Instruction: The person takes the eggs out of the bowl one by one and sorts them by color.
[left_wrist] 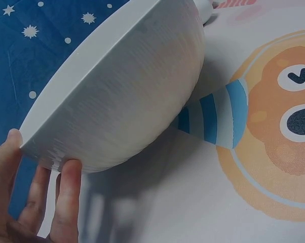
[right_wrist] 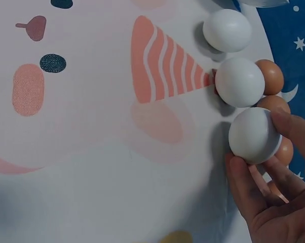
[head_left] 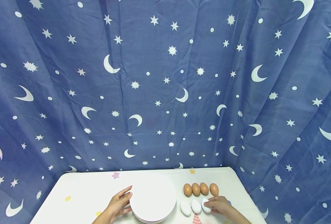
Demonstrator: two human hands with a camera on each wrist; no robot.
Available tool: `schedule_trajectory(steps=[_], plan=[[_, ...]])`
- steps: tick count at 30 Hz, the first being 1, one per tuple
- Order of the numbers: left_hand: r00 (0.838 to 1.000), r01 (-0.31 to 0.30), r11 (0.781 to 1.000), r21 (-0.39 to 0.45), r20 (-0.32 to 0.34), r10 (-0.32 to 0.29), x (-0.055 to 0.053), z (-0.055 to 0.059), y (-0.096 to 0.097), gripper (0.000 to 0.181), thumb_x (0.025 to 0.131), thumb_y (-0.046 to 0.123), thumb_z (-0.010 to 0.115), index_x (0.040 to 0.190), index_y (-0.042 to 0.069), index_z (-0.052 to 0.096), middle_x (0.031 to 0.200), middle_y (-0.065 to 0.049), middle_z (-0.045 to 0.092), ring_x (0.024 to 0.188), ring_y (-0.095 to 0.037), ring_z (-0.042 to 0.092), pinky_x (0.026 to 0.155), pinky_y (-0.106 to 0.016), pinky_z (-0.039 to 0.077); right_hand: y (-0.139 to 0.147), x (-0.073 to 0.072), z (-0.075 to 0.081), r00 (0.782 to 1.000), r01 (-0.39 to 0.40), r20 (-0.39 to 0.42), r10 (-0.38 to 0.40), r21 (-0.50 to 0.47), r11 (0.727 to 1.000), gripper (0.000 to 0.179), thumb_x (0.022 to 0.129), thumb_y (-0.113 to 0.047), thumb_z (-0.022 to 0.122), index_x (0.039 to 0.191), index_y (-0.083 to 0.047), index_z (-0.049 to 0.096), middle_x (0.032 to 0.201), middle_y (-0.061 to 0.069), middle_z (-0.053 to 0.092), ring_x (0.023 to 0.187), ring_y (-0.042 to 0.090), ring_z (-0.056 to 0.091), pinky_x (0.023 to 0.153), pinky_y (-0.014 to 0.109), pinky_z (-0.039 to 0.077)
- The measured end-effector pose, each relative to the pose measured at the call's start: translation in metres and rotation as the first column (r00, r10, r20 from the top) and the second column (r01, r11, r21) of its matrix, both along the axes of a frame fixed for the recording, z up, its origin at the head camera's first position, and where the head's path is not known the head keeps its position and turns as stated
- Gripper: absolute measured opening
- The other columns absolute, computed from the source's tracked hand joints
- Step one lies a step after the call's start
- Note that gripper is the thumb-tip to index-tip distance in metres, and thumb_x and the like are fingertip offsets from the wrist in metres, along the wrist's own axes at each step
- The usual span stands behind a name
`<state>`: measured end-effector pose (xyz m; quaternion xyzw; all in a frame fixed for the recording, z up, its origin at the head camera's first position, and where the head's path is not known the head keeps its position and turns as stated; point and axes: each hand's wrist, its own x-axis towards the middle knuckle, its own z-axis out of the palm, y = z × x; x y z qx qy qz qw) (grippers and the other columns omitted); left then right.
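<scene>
A white bowl (head_left: 153,199) stands at the middle of the table's near side; its inside is washed out in the head view. My left hand (head_left: 117,205) is at its left side, with fairly straight, spread fingertips touching the rim and outer wall (left_wrist: 127,96). To the right, my right hand (head_left: 220,205) pinches a white egg (right_wrist: 254,135) between thumb and fingers. This egg is the rightmost of three white ones. Beside it are a middle white egg (head_left: 196,206) and a left white egg (head_left: 185,208). Whether the pinched egg touches the table I cannot tell.
Several brown eggs (head_left: 195,189) form a row behind the white ones, the rightmost slightly apart. The table (head_left: 87,186) has a pale cloth printed with cartoon figures. A blue curtain (head_left: 154,93) with moons and stars hangs behind and at both sides.
</scene>
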<state>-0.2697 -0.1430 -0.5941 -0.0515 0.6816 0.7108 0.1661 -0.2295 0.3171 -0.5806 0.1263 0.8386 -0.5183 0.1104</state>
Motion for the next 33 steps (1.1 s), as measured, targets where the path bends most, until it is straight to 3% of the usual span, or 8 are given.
schedule_trajectory(steps=[11,20,28,33], plan=[[1.000,0.007,1.000,0.015,-0.005,-0.007,-0.001,-0.002,0.000,0.066,0.094,0.035,0.066,0.149,0.009,0.039,0.148,-0.033,0.034,0.127,-0.051,0.048,0.086,-0.052,0.059,-0.010,-0.001,0.000,0.996,0.084,-0.007,-0.084,0.115,0.990,0.036,0.079,-0.015,0.080,0.103,0.010,0.067,0.092,0.010,0.069,0.080,0.020,0.067,0.074,0.032,0.062],[1.000,0.010,1.000,0.016,0.001,-0.010,0.000,-0.001,0.000,0.066,0.094,0.035,0.066,0.149,0.009,0.039,0.148,-0.033,0.033,0.129,-0.052,0.046,0.086,-0.052,0.059,-0.005,-0.004,0.004,0.997,0.077,-0.004,-0.078,0.178,0.981,0.033,0.078,-0.022,0.081,0.094,0.005,0.071,0.083,0.006,0.071,0.075,0.016,0.068,0.070,0.029,0.061],[1.000,0.008,0.999,0.047,-0.017,-0.007,0.002,0.002,0.000,0.065,0.095,0.031,0.066,0.148,0.006,0.039,0.148,-0.033,0.034,0.119,-0.041,0.058,0.087,-0.053,0.058,-0.008,-0.016,0.022,0.987,0.117,-0.142,-0.075,0.318,0.941,0.030,0.074,-0.023,0.084,0.088,0.001,0.071,0.075,0.002,0.066,0.063,0.013,0.061,0.055,0.022,0.053],[1.000,0.002,0.999,0.047,-0.012,-0.001,0.003,0.004,0.000,0.064,0.095,0.031,0.066,0.148,0.006,0.040,0.147,-0.033,0.035,0.115,-0.034,0.062,0.087,-0.052,0.058,-0.034,-0.025,0.041,0.977,0.114,-0.206,-0.056,0.282,0.953,0.027,0.077,-0.016,0.080,0.093,0.003,0.071,0.078,0.004,0.069,0.066,0.014,0.063,0.058,0.024,0.057]])
